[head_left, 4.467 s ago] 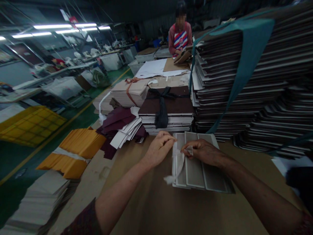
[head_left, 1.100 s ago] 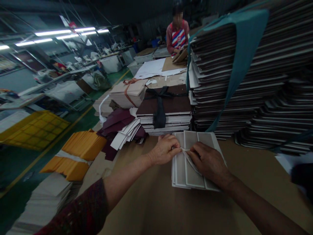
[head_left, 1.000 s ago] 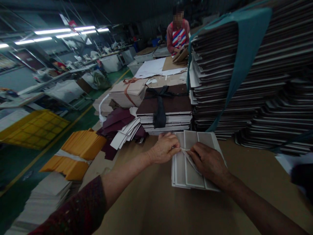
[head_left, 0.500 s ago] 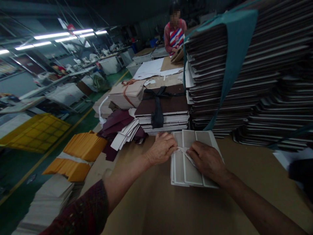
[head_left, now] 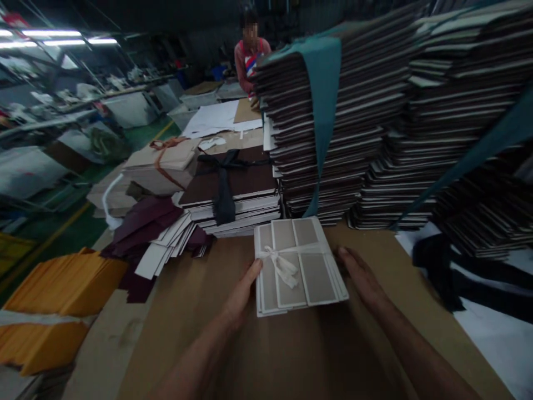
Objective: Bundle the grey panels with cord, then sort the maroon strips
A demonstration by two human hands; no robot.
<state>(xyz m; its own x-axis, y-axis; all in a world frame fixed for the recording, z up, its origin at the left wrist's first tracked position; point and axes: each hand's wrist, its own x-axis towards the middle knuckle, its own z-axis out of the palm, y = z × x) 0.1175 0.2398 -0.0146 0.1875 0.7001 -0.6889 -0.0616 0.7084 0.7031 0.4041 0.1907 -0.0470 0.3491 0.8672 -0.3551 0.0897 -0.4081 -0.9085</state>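
A tied bundle of grey card pieces with pale borders (head_left: 316,278) lies on the brown work surface in front of me. Around its middle runs a white cloth strip (head_left: 287,269), knotted near the left side with its loose ends on top. My left hand (head_left: 244,286) grips the left edge of the bundle, thumb at the rim and the other fingers mostly hidden. Beside the right edge is my right hand (head_left: 362,275), open, its fingers stretched forward; a small gap seems to separate it from the bundle.
Behind stand tall dark stacks (head_left: 366,128) bound with teal straps and a low dark stack (head_left: 237,194) with a black tie. Maroon and white pieces (head_left: 166,239) lie to the left, near a yellow-orange bundle (head_left: 62,300). Dark cloth (head_left: 470,272) lies right. Another person (head_left: 252,55) stands beyond.
Both hands have let go of the white strip, which is now knotted. They have moved apart to the bundle's two sides. The view has swung to the right.
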